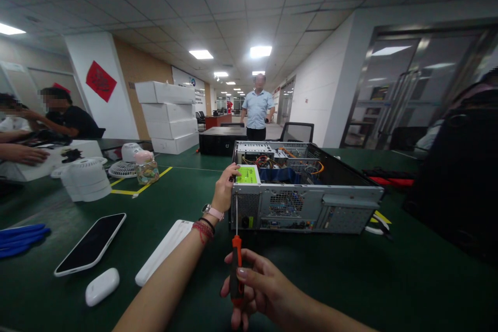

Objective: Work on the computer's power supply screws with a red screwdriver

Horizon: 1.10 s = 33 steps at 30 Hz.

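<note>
The right hand (264, 280) has its grip closed around a screwdriver (236, 249), whose handle is moulded in orange and dark material and whose shaft is slim, straight and metallic. The shaft points at the upper corner of a computer case (313, 192); whether its tip touches the metal cannot be told.

The case lies on the dark green, smooth tabletop (330, 270), open at the top, its back wall of grey sheet metal facing the person. That wall has fine round perforations near the shaft and a round, meshed fan opening (287, 202) beside them. The left hand (224, 187) rests at the same corner, by a lime-green label (247, 175); its thumb is hard to make out, so I cannot tell whether its grip pinches the edge. Thin wires (264, 161) tangle inside, with much of the interior in shadow or hidden behind the wall.

A flat white slab (165, 251) is partly covered by the left forearm. Nearby lie a glossy phone (93, 244) and a rounded earbud case (102, 286). Blue gloves (21, 238) are cut off by the left edge.
</note>
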Each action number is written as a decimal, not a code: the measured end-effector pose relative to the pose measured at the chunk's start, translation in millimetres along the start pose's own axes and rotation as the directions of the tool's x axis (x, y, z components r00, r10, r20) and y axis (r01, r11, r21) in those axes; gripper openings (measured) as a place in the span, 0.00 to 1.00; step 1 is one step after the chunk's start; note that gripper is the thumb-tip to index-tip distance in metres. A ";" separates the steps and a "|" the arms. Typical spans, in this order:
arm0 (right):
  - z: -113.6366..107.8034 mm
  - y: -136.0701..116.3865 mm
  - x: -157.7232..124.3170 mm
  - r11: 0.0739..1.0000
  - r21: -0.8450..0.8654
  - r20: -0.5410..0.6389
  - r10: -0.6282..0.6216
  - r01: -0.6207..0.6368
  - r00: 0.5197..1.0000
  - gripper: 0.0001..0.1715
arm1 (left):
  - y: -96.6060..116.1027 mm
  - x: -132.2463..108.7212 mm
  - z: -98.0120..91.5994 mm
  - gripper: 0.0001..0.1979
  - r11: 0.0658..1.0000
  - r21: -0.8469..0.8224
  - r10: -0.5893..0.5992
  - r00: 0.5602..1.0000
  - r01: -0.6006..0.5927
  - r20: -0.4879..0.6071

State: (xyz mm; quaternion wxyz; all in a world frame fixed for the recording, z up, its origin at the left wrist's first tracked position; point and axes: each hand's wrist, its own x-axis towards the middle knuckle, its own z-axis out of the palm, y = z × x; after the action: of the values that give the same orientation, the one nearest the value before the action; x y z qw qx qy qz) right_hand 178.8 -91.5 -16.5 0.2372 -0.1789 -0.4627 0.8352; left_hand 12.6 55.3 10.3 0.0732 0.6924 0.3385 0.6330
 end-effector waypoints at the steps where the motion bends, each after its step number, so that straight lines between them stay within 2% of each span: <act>1: -0.2 0.0 0.4 1.000 0.000 0.002 0.001 -0.001 1.000 0.25 | -0.4 -0.1 0.0 0.16 1.000 -0.003 0.005 1.000 -0.005 -0.002; 7: 2.9 -5.5 -1.7 1.000 0.023 -0.008 0.020 -0.020 1.000 0.27 | -0.5 -0.2 0.0 0.17 1.000 0.005 0.008 1.000 -0.008 -0.006; 15: 9.2 -11.2 -7.5 0.996 0.054 -0.137 0.080 -0.073 0.987 0.26 | -1.6 -0.3 -0.3 0.17 1.000 0.001 0.020 1.000 -0.020 -0.004; 21: 12.4 -17.7 -11.8 0.990 0.110 -0.056 0.095 -0.089 0.994 0.21 | -0.2 -0.7 -0.8 0.19 1.000 0.004 0.005 1.000 -0.005 0.007; 25: 11.2 -19.7 -13.3 0.984 0.152 -0.002 0.095 -0.094 0.995 0.23 | 0.9 -0.7 -0.7 0.19 1.000 0.018 0.001 1.000 -0.001 0.005; 33: 9.5 -18.1 -11.5 0.992 0.096 -0.022 0.083 -0.080 0.996 0.23 | 2.1 0.0 -0.4 0.15 1.000 0.009 -0.012 1.000 0.012 0.002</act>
State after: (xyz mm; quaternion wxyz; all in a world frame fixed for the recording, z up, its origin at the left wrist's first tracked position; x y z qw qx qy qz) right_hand 187.5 -96.1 4.7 0.2173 -0.1970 -0.4115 0.8629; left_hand 13.0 53.5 11.5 0.0743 0.6912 0.3456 0.6303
